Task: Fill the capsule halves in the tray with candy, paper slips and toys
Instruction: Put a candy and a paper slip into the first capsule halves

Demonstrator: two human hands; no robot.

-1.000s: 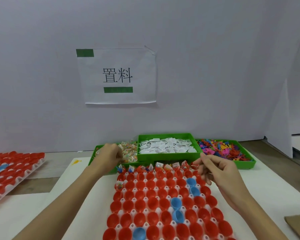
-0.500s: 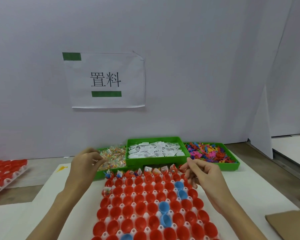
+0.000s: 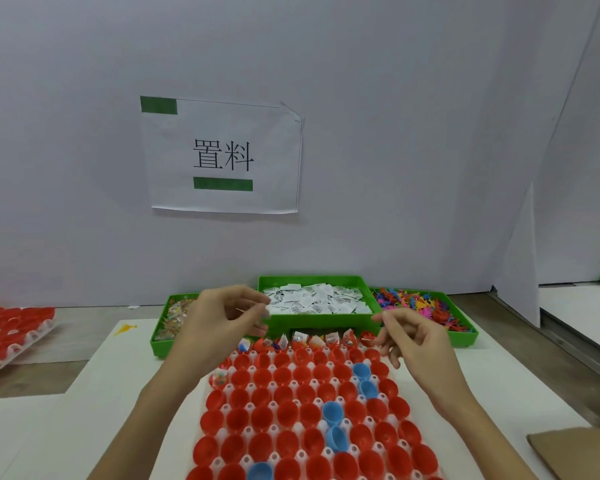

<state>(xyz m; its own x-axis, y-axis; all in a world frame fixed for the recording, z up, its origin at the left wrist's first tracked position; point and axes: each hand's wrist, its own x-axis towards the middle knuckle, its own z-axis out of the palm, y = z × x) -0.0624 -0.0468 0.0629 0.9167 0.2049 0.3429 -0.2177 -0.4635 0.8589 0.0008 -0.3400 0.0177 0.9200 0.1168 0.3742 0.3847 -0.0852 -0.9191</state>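
A white tray (image 3: 246, 405) of red capsule halves (image 3: 284, 412), with a few blue ones (image 3: 331, 412), lies in front of me. Its far row (image 3: 309, 339) holds candy packets and paper slips, and one capsule at the left edge (image 3: 219, 377) holds candy. Behind it stand green bins of candy (image 3: 172, 320), paper slips (image 3: 316, 299) and coloured toys (image 3: 420, 306). My left hand (image 3: 222, 320) hovers above the tray's far left corner and pinches a small candy. My right hand (image 3: 413, 337) hovers over the far right corner with fingers loosely curled; I see nothing in it.
A second tray of red halves (image 3: 7, 330) sits at the far left. A yellow toy (image 3: 125, 329) lies on the white mat. Brown cardboard (image 3: 568, 448) is at the lower right. A wall with a paper sign (image 3: 222, 157) closes the back, and a white partition (image 3: 520, 258) stands at the right.
My left hand has lifted out of the candy bin and moved right, over the tray's far left corner. My right hand has stayed near the far right end.
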